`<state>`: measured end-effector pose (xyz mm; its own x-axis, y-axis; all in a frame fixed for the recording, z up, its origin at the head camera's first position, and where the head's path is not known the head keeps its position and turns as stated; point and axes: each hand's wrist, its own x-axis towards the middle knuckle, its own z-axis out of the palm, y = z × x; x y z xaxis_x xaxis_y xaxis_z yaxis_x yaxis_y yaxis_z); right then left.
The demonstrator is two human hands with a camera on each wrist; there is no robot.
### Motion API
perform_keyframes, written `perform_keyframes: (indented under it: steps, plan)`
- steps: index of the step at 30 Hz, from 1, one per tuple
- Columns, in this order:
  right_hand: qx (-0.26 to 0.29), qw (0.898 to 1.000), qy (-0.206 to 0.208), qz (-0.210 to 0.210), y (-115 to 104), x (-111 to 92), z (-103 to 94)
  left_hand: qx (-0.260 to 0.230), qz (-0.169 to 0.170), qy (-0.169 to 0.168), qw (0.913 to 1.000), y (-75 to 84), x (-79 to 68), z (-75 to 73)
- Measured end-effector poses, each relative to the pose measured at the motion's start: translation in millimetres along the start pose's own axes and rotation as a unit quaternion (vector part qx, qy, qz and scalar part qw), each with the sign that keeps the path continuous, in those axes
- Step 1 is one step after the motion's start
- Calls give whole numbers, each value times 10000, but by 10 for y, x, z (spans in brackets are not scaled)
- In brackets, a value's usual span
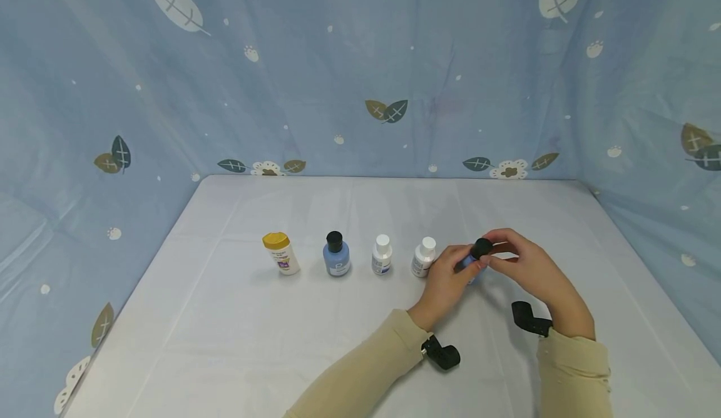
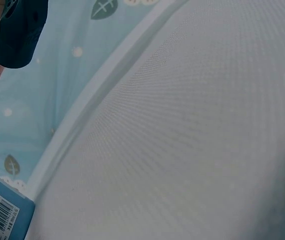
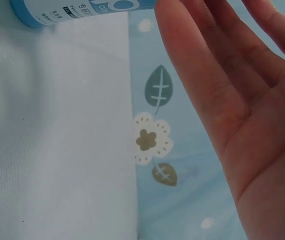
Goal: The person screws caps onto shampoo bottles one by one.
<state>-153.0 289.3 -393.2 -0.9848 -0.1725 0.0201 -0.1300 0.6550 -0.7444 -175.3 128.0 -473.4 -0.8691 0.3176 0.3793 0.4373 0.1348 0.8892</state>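
At the right end of a row of bottles, a blue bottle [image 1: 467, 261] with a black cap [image 1: 481, 247] leans to the right between both hands. My left hand [image 1: 442, 286] grips its body, with the thumb across the near side. From the right, my right hand [image 1: 524, 266] pinches the black cap between thumb and fingers. In the right wrist view, the printed side of the bottle [image 3: 82, 10] shows at the top, beside the thumb. The left wrist view catches its barcode label [image 2: 0, 215] at the lower left corner.
Left of the hands stand two white bottles [image 1: 381, 256] [image 1: 421, 259], the nearer one right beside my left fingers. Farther left are another blue bottle [image 1: 337, 260] with a black cap and a white bottle [image 1: 285, 259] with a yellow cap. A leaf-patterned blue curtain [image 1: 315, 74] surrounds the white table [image 1: 236, 343].
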Motion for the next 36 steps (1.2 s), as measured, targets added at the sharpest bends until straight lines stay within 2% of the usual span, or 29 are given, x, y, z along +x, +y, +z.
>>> perform_keyframes:
  steps: [6, 13, 16, 25, 36]
  plan:
    - [-36, 9999, -112, -70, -29, -11, -1, 64, -96, 8, 9999, 6, 7, 1]
    - [-49, 9973, -207, -707, -12, -35, -21, 16, -8, -4, 10000, -10, 4, 4]
    - [8, 9967, -212, -782, 2, -31, -22, -32, -21, 12, 10000, -9, 5, 5]
    - [-185, 9992, -89, -344, -12, -5, -22, 15, -54, -4, 10000, 0, 11, 0]
    - [-121, 9999, 69, -89, -9, 13, 9, 119, -64, 58, 9999, -4, 17, 14]
